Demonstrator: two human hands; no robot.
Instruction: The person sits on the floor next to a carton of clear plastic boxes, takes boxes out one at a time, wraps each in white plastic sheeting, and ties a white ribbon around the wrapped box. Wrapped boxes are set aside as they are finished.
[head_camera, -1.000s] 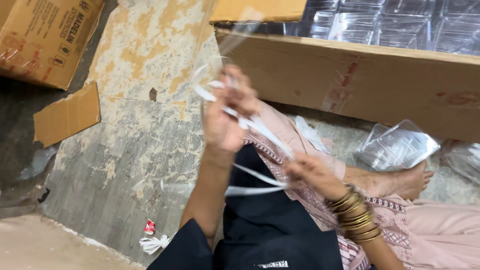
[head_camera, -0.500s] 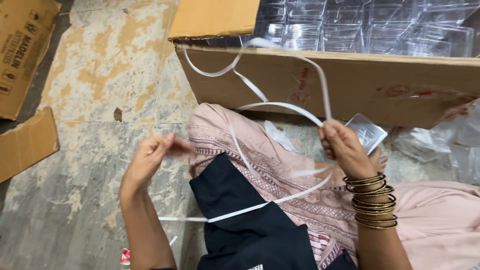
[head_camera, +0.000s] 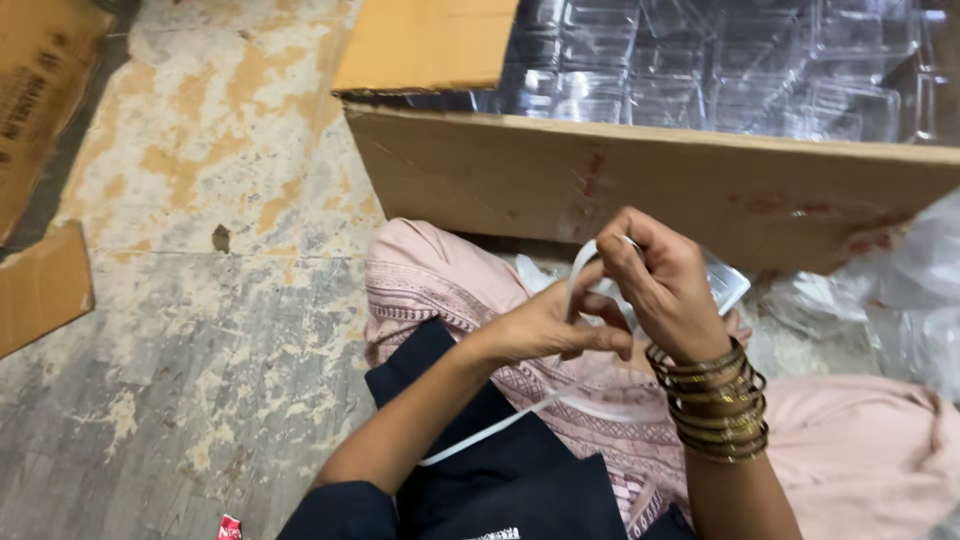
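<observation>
White strap (head_camera: 575, 285) is pinched by right hand (head_camera: 665, 285) and left hand (head_camera: 545, 325), held together over the lap, just before the carton (head_camera: 650, 180) of clear trays (head_camera: 720, 60).

soft, even indoor light fills the view, bright enough to read the worn concrete floor (head_camera: 200, 300) and casting only faint shadows under the cardboard box (head_camera: 640, 190). the clear plastic containers (head_camera: 740, 60) in the box catch dull grey glare, and the top left corner falls darker. the picture is slightly soft overall, with mild motion blur on the white strap (head_camera: 480, 435) and edges.
</observation>
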